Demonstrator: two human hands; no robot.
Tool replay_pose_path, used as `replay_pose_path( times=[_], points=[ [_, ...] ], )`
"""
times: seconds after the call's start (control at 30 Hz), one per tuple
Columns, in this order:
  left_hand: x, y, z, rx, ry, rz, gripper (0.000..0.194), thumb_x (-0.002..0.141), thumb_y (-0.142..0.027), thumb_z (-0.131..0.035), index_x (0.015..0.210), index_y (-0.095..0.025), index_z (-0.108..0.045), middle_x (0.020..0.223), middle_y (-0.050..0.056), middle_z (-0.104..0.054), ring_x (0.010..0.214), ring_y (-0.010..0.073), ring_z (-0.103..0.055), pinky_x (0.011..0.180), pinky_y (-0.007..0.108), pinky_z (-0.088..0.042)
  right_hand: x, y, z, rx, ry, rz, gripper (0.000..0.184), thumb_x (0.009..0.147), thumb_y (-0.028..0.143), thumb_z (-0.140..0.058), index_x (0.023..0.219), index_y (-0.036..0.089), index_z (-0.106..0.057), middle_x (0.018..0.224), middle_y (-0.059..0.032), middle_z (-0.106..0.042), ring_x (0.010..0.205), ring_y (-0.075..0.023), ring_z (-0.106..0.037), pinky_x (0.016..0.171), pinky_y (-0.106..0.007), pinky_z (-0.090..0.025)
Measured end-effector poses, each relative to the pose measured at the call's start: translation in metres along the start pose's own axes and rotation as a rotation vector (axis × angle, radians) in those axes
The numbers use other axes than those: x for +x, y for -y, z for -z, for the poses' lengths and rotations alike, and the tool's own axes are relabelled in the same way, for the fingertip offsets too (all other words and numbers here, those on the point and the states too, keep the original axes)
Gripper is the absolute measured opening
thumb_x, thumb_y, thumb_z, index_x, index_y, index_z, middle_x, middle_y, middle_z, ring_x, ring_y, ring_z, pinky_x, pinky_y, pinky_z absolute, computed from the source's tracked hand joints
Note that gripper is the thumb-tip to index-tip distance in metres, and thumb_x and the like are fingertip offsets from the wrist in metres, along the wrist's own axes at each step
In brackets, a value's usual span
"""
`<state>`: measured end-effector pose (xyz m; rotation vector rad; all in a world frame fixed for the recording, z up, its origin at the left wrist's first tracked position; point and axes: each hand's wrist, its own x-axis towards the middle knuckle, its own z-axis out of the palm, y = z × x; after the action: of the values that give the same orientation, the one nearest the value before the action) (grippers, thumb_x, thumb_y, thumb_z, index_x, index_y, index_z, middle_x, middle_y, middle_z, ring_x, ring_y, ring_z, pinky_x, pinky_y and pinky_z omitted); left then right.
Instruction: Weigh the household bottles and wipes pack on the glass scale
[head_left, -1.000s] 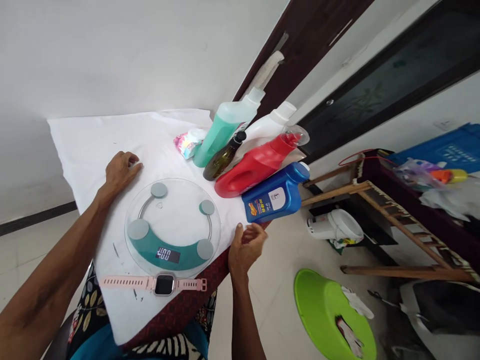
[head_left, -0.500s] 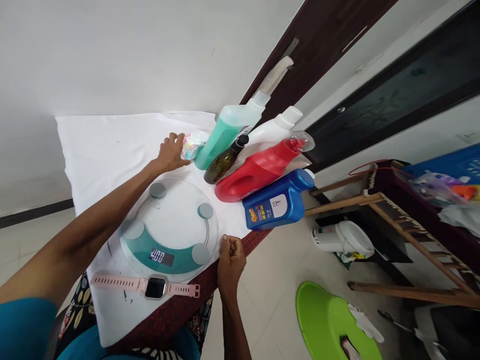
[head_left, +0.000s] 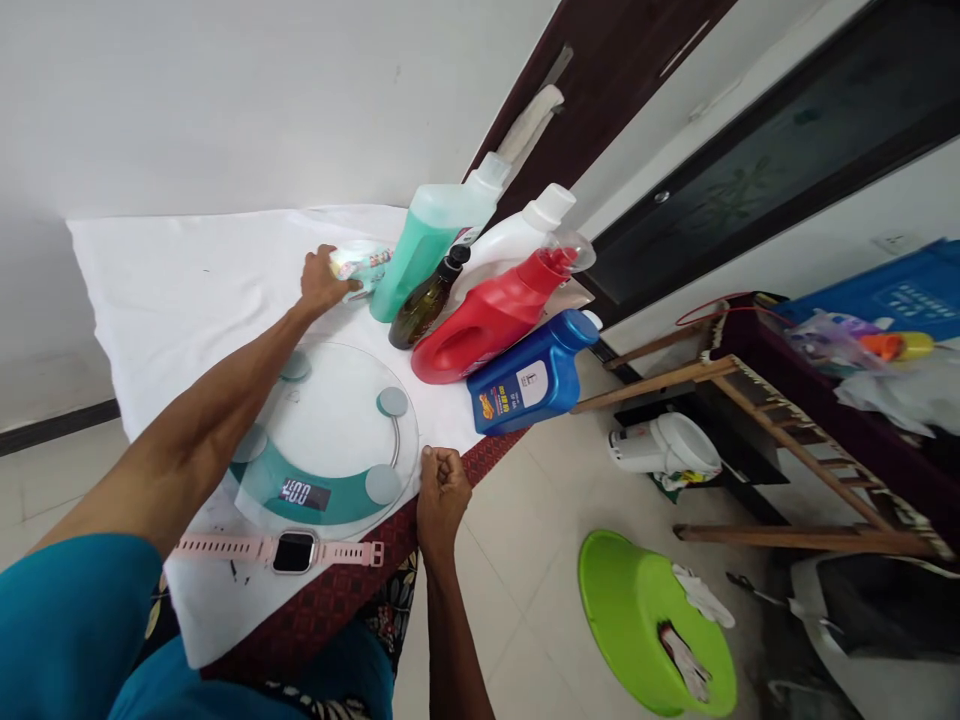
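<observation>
My left hand [head_left: 321, 282] is closed on a small, soft-looking white packet with pastel print [head_left: 362, 262], beside the base of a tall bottle of green liquid [head_left: 425, 240]. Below that arm lies a round glass bathroom scale [head_left: 337, 425], its display lit with digits. My right hand [head_left: 444, 490] rests at the table's right edge near the scale, fingers curled in, and I see nothing in them. A pink-strapped smartwatch [head_left: 294, 551] lies in front of the scale.
A dark bottle [head_left: 427, 305], a white bottle [head_left: 517, 232], a red jug [head_left: 487, 320] and a blue bottle [head_left: 529, 375] stand along the right side of the white cloth [head_left: 187, 270]. On the floor are a green tub [head_left: 626, 620] and a white bucket [head_left: 679, 448]. A wooden-framed rack [head_left: 720, 370] stands right.
The view has shifted, so everything sits further left and higher. My left hand's fingers have closed around the packet, which is turned differently. My right hand keeps its pose.
</observation>
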<state>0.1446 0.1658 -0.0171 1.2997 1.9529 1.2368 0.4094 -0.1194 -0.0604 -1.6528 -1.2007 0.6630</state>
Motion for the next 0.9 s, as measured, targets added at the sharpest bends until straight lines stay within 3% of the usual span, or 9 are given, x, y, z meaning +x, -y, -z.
replay_pose_path(
  times=[0.1, 0.2, 0.33, 0.43, 0.53, 0.67, 0.8, 0.9],
  points=[
    [-0.017, 0.009, 0.038, -0.116, -0.080, 0.118, 0.088, 0.060, -0.023, -0.101, 0.140, -0.018, -0.064, 0.131, 0.011, -0.067, 0.121, 0.0320, -0.065, 0.111, 0.044, -0.054, 0.000, 0.000, -0.001, 0.014, -0.001, 0.004, 0.047, 0.100, 0.068, -0.060, 0.083, 0.024, -0.059, 0.065, 0.0059, -0.052, 0.058, -0.0137, -0.046, 0.057, -0.028, -0.035],
    [-0.046, 0.020, 0.088, -0.179, -0.150, 0.124, 0.091, 0.058, -0.026, -0.102, 0.139, -0.015, -0.064, 0.123, 0.006, -0.068, 0.108, 0.0236, -0.063, 0.104, 0.040, -0.056, 0.001, 0.001, -0.003, 0.031, -0.002, 0.013, 0.045, 0.099, 0.066, -0.061, 0.082, 0.024, -0.058, 0.065, 0.0053, -0.054, 0.059, -0.0140, -0.048, 0.058, -0.028, -0.037],
    [-0.111, 0.024, 0.152, -0.165, -0.126, -0.012, 0.091, 0.055, -0.031, -0.101, 0.139, -0.016, -0.067, 0.117, 0.005, -0.070, 0.099, 0.0197, -0.060, 0.094, 0.040, -0.058, 0.003, 0.000, -0.005, 0.028, -0.004, 0.022, 0.044, 0.098, 0.065, -0.060, 0.081, 0.025, -0.058, 0.065, 0.0042, -0.057, 0.060, -0.0150, -0.051, 0.060, -0.029, -0.039],
    [-0.168, 0.019, 0.181, -0.111, -0.034, -0.166, 0.095, 0.057, -0.042, -0.100, 0.143, -0.021, -0.067, 0.126, 0.007, -0.072, 0.105, 0.0244, -0.066, 0.090, 0.041, -0.062, 0.004, -0.002, -0.006, 0.011, -0.012, 0.025, 0.045, 0.096, 0.067, -0.061, 0.081, 0.025, -0.058, 0.067, 0.0032, -0.060, 0.061, -0.0155, -0.053, 0.062, -0.030, -0.041],
    [-0.216, 0.017, 0.185, -0.045, 0.048, -0.362, 0.091, 0.064, -0.048, -0.099, 0.146, -0.025, -0.066, 0.142, 0.011, -0.069, 0.121, 0.0310, -0.068, 0.093, 0.046, -0.066, 0.004, -0.003, -0.006, -0.008, -0.004, 0.032, 0.046, 0.094, 0.069, -0.062, 0.081, 0.024, -0.059, 0.067, 0.0029, -0.060, 0.062, -0.0157, -0.054, 0.062, -0.030, -0.041],
    [-0.253, 0.029, 0.161, 0.082, 0.147, -0.593, 0.076, 0.075, -0.040, -0.094, 0.145, -0.032, -0.066, 0.137, 0.011, -0.071, 0.126, 0.0354, -0.068, 0.099, 0.054, -0.066, 0.003, -0.004, -0.004, -0.026, 0.013, 0.033, 0.047, 0.093, 0.069, -0.061, 0.083, 0.024, -0.059, 0.067, 0.0032, -0.060, 0.061, -0.0148, -0.051, 0.062, -0.029, -0.039],
    [-0.266, 0.046, 0.140, 0.158, 0.204, -0.572, 0.074, 0.084, -0.038, -0.088, 0.152, -0.035, -0.059, 0.141, 0.013, -0.068, 0.133, 0.0379, -0.066, 0.105, 0.059, -0.064, 0.001, -0.003, -0.003, -0.021, 0.010, 0.032, 0.049, 0.093, 0.072, -0.061, 0.084, 0.024, -0.059, 0.070, 0.0026, -0.061, 0.064, -0.0146, -0.051, 0.064, -0.029, -0.040],
    [-0.267, 0.051, 0.145, 0.212, 0.243, -0.557, 0.091, 0.080, -0.056, -0.093, 0.159, -0.034, -0.054, 0.151, 0.016, -0.062, 0.142, 0.0433, -0.059, 0.114, 0.066, -0.057, 0.000, -0.002, -0.004, -0.021, 0.004, 0.040, 0.050, 0.094, 0.073, -0.060, 0.084, 0.024, -0.059, 0.069, 0.0033, -0.059, 0.064, -0.0149, -0.051, 0.064, -0.029, -0.041]
  ],
)
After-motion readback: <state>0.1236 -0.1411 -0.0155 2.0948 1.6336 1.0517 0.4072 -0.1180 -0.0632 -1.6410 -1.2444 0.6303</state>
